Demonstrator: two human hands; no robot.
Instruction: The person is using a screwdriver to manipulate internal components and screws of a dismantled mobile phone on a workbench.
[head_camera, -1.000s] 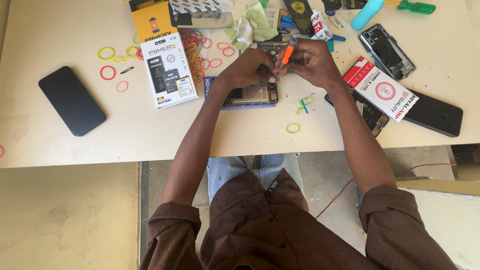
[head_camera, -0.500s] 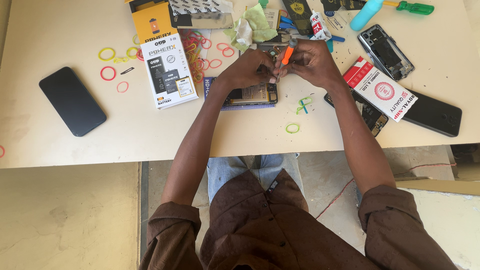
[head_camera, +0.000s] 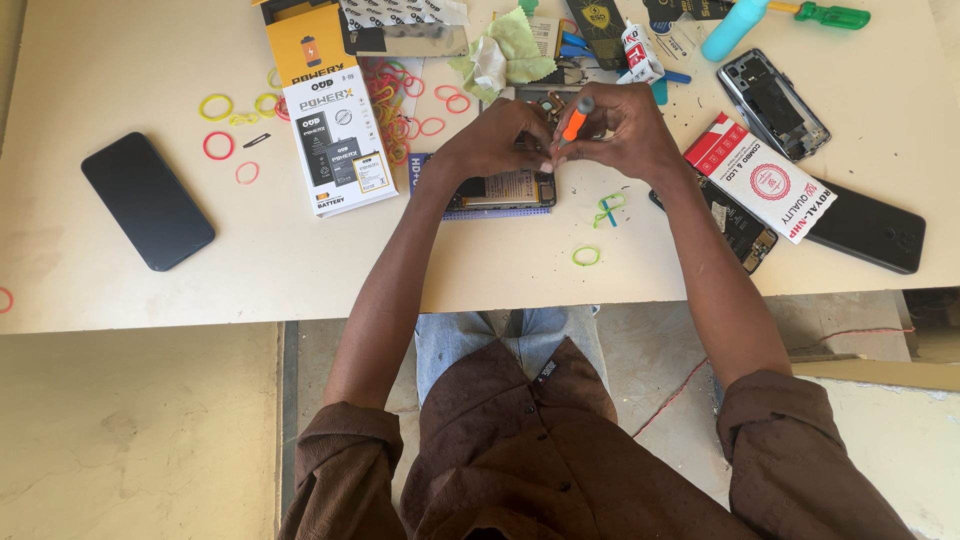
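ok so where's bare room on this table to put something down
Free: the near strip of the table between the black phone and the green band; also the far left corner. Crowded: around both hands, left hand and right hand, and the far edge.

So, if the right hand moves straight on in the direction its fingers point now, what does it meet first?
The right hand points toward the left hand, over the opened phone. It would probably meet the left hand's fingertips first, since they nearly touch around the orange screwdriver; depth is unclear.
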